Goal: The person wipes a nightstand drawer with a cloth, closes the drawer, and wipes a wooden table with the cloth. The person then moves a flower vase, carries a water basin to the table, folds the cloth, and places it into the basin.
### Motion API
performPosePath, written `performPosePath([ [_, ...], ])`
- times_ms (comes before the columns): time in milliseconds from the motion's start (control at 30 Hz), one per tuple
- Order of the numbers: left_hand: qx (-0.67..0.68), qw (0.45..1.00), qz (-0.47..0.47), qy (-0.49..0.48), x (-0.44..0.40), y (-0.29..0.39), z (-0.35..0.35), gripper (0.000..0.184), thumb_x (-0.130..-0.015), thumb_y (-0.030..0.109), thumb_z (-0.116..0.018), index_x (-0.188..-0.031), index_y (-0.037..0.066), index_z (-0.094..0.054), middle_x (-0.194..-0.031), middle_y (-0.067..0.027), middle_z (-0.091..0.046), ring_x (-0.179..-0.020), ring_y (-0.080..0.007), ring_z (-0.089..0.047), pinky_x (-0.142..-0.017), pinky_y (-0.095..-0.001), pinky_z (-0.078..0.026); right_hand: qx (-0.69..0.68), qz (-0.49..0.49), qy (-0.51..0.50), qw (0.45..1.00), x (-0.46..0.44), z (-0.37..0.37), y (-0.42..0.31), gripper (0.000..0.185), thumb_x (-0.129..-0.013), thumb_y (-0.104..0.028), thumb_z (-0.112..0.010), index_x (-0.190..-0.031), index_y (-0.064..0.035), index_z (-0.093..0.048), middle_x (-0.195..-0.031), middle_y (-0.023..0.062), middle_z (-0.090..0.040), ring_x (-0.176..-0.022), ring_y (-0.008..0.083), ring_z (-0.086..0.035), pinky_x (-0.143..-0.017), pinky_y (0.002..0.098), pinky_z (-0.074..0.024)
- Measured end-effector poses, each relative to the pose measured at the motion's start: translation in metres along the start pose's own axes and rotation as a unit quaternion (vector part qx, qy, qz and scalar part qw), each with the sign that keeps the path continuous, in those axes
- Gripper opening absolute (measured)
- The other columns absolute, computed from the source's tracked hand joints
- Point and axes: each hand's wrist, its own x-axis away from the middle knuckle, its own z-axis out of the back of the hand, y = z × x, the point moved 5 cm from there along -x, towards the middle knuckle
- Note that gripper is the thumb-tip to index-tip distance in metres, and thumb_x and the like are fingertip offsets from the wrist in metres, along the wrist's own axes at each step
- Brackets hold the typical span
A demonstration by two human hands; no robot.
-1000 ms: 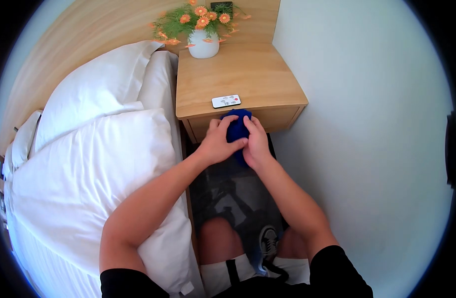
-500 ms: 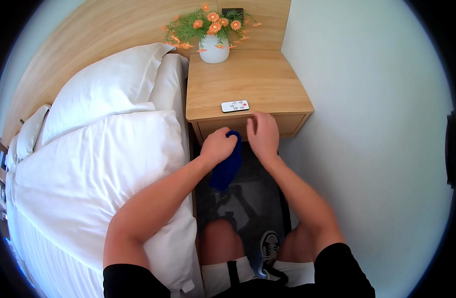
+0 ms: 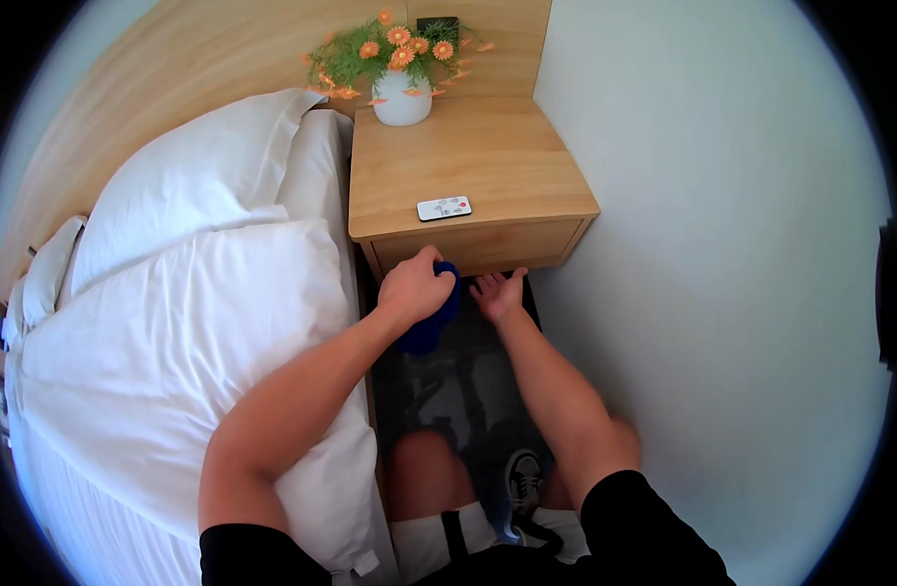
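Our left hand (image 3: 419, 287) curls its fingers closed on the blue cloth (image 3: 427, 334), which hangs at six o'clock from the remote (image 3: 444, 208); our right hand (image 3: 499, 296), at the cloth's two o'clock, is open, holding nothing.

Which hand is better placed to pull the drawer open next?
Right hand, I'd say: it looks empty, palm up, by the lower edge of the drawer. The left hand is busy holding the blue cloth.
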Motion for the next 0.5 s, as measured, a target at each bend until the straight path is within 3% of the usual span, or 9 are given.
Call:
performPosePath([
  [133,-0.015,1.0,-0.024,-0.007,-0.005,-0.005,-0.005,0.039,-0.085,0.03,-0.057,-0.114,0.006,-0.065,-0.107,-0.0243,-0.072,-0.107,-0.0412,-0.067,-0.094,-0.0482,-0.052,-0.045,-0.007,-0.003,0.999,-0.001,0.007,0.007,0.105,-0.094,-0.084,-0.018,-0.162,-0.0036,-0.019,-0.167,0.0166,-0.026,-0.156,0.0298,-0.023,-0.126,0.052,-0.0113],
  [200,-0.036,0.998,-0.041,-0.028,-0.004,-0.004,-0.009,0.04,-0.086,0.031,-0.057,-0.116,0.005,-0.065,-0.108,-0.0241,-0.072,-0.107,-0.0415,-0.067,-0.094,-0.0484,-0.052,-0.077,-0.02,-0.013,0.997,0.001,0.017,0.008,0.104,-0.094,-0.084,-0.018,-0.159,-0.0037,-0.026,-0.165,0.0134,-0.032,-0.154,0.0285,-0.026,-0.124,0.0533,-0.0174],
  [333,-0.038,0.998,-0.046,-0.035,-0.001,-0.003,-0.013,0.041,-0.086,0.031,-0.057,-0.117,0.003,-0.061,-0.107,-0.025,-0.072,-0.106,-0.0421,-0.067,-0.094,-0.0489,-0.052,-0.02,-0.03,-0.009,0.999,0.02,0.046,0.008,0.102,-0.095,-0.083,-0.018,-0.158,-0.0036,-0.03,-0.163,0.012,-0.036,-0.152,0.0288,-0.031,-0.124,0.0538,-0.018],
  [400,-0.047,0.995,-0.071,-0.048,0.004,0.002,-0.015,0.042,-0.087,0.03,-0.058,-0.116,0.001,-0.057,-0.105,-0.0262,-0.072,-0.105,-0.0426,-0.067,-0.094,-0.0497,-0.052,0.035,0.022,0.078,0.996,0.039,0.057,-0.002,0.081,-0.103,-0.068,-0.035,-0.152,-0.0034,-0.037,-0.154,0.014,-0.045,-0.143,0.0289,-0.043,-0.119,0.0489,-0.0298],
  [433,-0.046,0.995,-0.074,-0.054,0.007,0.004,-0.018,0.042,-0.087,0.029,-0.059,-0.115,-0.001,-0.053,-0.102,-0.0279,-0.071,-0.103,-0.0435,-0.068,-0.092,-0.0502,-0.053,0.038,0.022,0.077,0.996,0.046,0.051,-0.004,0.081,-0.103,-0.068,-0.035,-0.152,-0.0034,-0.037,-0.154,0.014,-0.045,-0.143,0.0289,-0.043,-0.119,0.0489,-0.0298],
  [467,-0.044,0.995,-0.074,-0.053,0.008,0.003,-0.019,0.042,-0.087,0.029,-0.059,-0.115,-0.001,-0.053,-0.102,-0.0279,-0.071,-0.103,-0.0435,-0.068,-0.092,-0.0502,-0.053,0.155,0.169,0.198,0.953,0.059,0.054,-0.021,0.066,-0.105,-0.054,-0.044,-0.147,-0.0021,-0.041,-0.147,0.0148,-0.048,-0.132,0.0288,-0.049,-0.112,0.045,-0.0361],
  [500,-0.051,0.994,-0.074,-0.058,0.009,0.002,-0.022,0.042,-0.087,0.028,-0.059,-0.116,-0.001,-0.053,-0.102,-0.0282,-0.071,-0.102,-0.0441,-0.068,-0.091,-0.0507,-0.053,0.263,0.307,0.31,0.861,0.081,0.047,-0.037,0.053,-0.106,-0.039,-0.053,-0.141,-0.0009,-0.044,-0.14,0.0156,-0.052,-0.122,0.0287,-0.054,-0.105,0.0411,-0.0423],
])
